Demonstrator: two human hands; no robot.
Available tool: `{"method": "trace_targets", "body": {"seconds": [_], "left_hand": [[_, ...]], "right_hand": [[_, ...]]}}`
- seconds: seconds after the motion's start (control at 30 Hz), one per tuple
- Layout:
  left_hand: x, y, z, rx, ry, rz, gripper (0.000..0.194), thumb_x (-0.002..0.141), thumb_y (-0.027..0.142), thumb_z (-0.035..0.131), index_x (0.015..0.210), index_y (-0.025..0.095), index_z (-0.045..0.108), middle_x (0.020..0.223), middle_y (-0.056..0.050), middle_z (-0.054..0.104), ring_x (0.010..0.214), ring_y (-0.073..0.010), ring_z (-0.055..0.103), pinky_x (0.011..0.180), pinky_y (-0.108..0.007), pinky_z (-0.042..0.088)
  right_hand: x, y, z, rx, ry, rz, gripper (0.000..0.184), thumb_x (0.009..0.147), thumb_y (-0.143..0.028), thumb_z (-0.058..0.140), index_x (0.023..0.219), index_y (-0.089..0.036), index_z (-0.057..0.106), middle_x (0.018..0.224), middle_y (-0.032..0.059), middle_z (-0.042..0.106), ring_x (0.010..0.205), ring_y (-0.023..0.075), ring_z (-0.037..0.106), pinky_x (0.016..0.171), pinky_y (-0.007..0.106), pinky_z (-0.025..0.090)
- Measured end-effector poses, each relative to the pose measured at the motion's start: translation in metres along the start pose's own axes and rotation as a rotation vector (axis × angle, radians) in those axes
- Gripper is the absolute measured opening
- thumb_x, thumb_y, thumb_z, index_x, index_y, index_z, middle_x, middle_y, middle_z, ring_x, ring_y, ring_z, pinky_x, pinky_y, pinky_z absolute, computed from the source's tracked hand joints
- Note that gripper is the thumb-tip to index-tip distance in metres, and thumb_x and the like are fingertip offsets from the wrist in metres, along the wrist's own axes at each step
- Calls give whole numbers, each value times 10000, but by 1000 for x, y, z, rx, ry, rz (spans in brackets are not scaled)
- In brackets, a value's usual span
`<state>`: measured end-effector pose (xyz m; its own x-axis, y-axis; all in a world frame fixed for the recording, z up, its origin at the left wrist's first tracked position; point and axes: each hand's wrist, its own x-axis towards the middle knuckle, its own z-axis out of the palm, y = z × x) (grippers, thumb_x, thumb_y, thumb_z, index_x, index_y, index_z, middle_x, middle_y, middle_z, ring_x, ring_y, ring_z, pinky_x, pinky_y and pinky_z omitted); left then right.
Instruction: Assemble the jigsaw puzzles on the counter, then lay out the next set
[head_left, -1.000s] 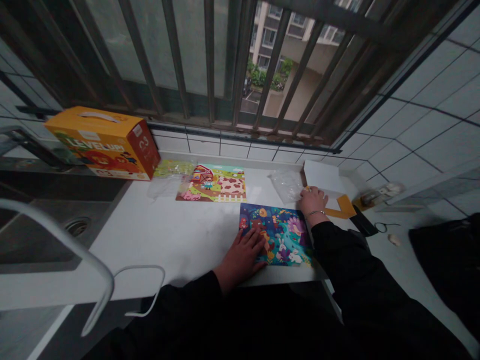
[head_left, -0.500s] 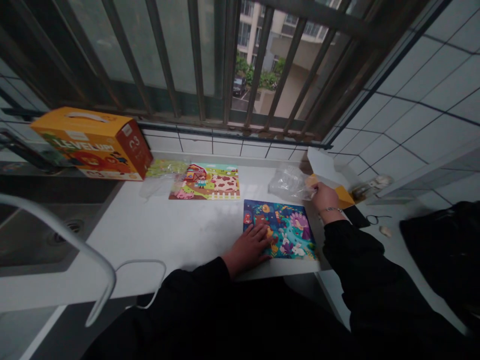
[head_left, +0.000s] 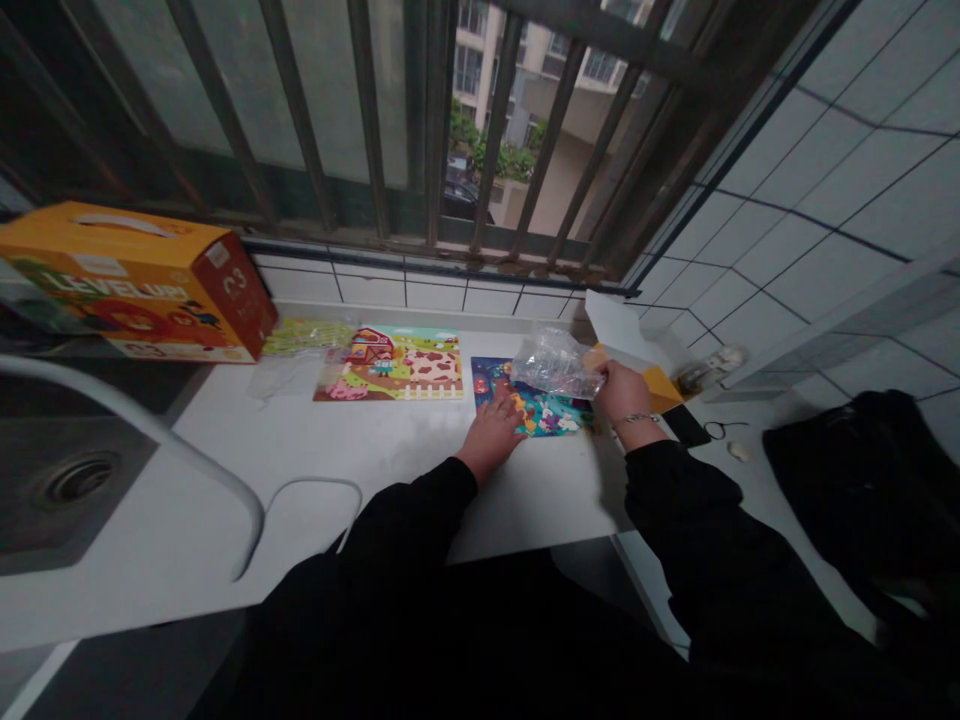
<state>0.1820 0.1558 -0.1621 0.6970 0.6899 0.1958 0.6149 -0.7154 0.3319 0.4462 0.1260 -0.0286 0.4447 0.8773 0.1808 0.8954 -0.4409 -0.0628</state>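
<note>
A clear plastic bag (head_left: 555,362) is crumpled above a colourful puzzle (head_left: 546,412), its long axis running roughly left to right and dipping toward the right. It hides the puzzle's upper right part. The bag's right end is pinched in the right hand (head_left: 624,392), fingers and thumb pressed together around it, with the wrist angled in from the lower right and a bracelet (head_left: 636,417) on it.

The left hand (head_left: 491,437) lies open, its fingers slightly spread and their tips on the puzzle's lower left corner, with the forearm coming in from below.

The puzzle's long side runs along the white counter (head_left: 375,480), with bare counter to its left and in front. A farm puzzle (head_left: 390,365) lies just to the left, beyond the left hand. An orange card (head_left: 664,388) is just beside the right hand, and a white card (head_left: 611,325) is behind the bag.
</note>
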Motion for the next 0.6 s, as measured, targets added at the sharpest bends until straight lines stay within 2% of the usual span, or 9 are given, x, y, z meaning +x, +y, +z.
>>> {"method": "trace_targets", "body": {"seconds": [0.17, 0.33, 0.47, 0.6], "left_hand": [[23, -26, -7, 14, 58, -109, 476, 1059, 375, 659, 1498, 190, 646, 1698, -222, 488, 1588, -420, 433, 1290, -675, 319], [26, -47, -17, 24, 94, -156, 478, 1071, 353, 631, 1524, 201, 617, 1682, -236, 504, 1554, -411, 475, 1294, -676, 298], [13, -46, -28, 28, 85, -109, 469, 1039, 319, 672, 1494, 211, 645, 1671, -203, 525, 1511, -361, 524, 1294, -593, 339], [-17, -47, -48, 58, 114, -114, 303, 1031, 318, 661, 1292, 201, 762, 1540, -163, 642, 1459, -318, 557, 1290, -500, 371]], "right_hand": [[-6, -5, 4, -35, -27, -26, 264, 1015, -247, 585, 1186, -196, 780, 1133, 131, 824, 1028, 280, 744, 840, 318, 478], [-4, -6, 21, -52, -55, -23, 260, 1017, -239, 589, 1194, -191, 773, 1123, 140, 822, 1032, 280, 755, 840, 318, 486], [-1, -11, 36, -68, -84, -26, 304, 1056, -210, 510, 1227, -169, 759, 1151, 174, 805, 1056, 286, 754, 871, 338, 503], [5, -18, 49, -72, -128, -58, 312, 1049, -188, 511, 1250, -156, 748, 1202, 187, 776, 1095, 297, 744, 910, 361, 519]]}}
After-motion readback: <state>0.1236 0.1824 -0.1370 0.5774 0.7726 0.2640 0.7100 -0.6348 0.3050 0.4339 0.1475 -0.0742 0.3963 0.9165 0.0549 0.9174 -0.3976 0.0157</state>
